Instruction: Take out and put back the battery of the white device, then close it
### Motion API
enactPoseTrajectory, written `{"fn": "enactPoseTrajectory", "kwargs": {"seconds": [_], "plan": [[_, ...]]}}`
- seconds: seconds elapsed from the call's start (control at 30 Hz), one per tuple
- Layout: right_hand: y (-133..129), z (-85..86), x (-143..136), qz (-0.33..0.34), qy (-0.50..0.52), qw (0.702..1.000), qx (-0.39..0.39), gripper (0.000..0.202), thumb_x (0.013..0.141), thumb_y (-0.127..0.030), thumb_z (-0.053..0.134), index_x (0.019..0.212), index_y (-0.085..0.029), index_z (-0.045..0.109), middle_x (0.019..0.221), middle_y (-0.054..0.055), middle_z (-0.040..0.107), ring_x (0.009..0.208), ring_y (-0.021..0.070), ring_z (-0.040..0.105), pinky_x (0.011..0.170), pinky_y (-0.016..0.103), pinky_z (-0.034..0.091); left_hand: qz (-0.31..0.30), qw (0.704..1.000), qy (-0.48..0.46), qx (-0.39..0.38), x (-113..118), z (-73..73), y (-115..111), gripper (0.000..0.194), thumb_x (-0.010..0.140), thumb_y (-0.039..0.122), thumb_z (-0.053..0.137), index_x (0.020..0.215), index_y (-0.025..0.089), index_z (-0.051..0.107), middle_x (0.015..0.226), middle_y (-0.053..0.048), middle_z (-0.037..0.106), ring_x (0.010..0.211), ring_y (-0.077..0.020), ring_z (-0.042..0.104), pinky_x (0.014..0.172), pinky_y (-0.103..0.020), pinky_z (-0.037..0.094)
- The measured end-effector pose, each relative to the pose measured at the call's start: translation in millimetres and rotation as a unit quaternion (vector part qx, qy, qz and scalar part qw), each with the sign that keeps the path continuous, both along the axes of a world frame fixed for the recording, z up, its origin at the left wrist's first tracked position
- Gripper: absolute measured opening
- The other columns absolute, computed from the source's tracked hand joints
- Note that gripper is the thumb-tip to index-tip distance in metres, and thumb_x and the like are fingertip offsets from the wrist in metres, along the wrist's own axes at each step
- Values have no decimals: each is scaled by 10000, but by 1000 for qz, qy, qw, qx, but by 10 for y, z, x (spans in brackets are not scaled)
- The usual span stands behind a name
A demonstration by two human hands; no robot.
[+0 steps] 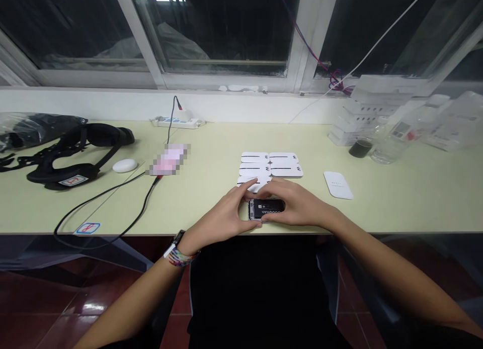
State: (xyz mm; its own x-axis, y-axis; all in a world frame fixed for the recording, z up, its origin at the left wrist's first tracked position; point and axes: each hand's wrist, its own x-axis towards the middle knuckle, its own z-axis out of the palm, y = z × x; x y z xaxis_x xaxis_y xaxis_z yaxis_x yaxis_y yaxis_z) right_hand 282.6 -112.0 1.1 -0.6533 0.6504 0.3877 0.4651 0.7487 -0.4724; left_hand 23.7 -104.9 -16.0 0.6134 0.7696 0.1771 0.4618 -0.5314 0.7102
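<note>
Near the middle of the counter's (219, 143) front edge, the left hand (221, 214) and right hand (302, 203) close round opposite ends of an open device (258, 213), probably to steady it with its insides facing up. Its battery (271, 206) reads "mAh" after some zeros, upside down. White cases (286, 159) sit in rows just beyond, seemingly for easy reach, each upper one bearing a black line and an M or W. Rightward, a white plate (338, 185) has print too small to read.
</note>
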Motion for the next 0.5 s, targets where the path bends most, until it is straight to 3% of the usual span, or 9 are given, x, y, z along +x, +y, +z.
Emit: {"fn": "enactPoseTrajectory", "kwargs": {"seconds": [0.1,0.23,0.33,0.4,0.43,0.5], "plan": [[-36,-36,57,9,-13,999,30,93,1030,-345,728,1047,-272,784,1092,48,769,1066,257,646,992,463,539,5,1000,4,-13,2,6,-7,1014,877,391,876,1707,372,293,1465,-98,662,1415,-358,608,1228,-558,454],[-171,-11,176,-12,-38,997,66,178,1069,-358,669,1013,-269,813,1194,78,752,1165,293,602,973,483,545,2,1000,0,-10,2,6,-3,981,873,384,879,1686,365,331,1436,-91,674,1382,-345,629,1217,-545,464],[-245,10,406,-71,-44,992,95,247,1075,-379,643,936,-252,803,1218,108,729,1175,311,630,972,507,553,-6,1000,0,-10,-2,0,6,992,877,362,869,1694,358,307,1437,-90,673,1369,-333,631,1222,-549,456],[-244,19,665,-176,-28,977,113,275,1066,-417,626,917,-253,789,1169,119,731,1131,329,671,938,521,562,-10,1000,3,-10,-7,-4,11,998,878,353,865,1698,362,296,1447,-88,667,1370,-328,625,1226,-550,451],[-231,26,817,-259,-8,959,114,300,1055,-455,617,917,-244,780,1109,127,727,1053,328,695,884,510,571,-10,1000,3,-9,-9,-6,12,998,878,356,865,1697,365,296,1452,-88,663,1373,-328,620,1226,-548,449],[-190,48,1121,-449,-40,890,71,397,1016,-580,607,946,-223,767,1063,147,724,930,345,708,759,491,554,-7,1000,5,-6,-13,-5,10,987,881,368,863,1694,370,303,1462,-86,655,1388,-329,606,1231,-543,443]]}}
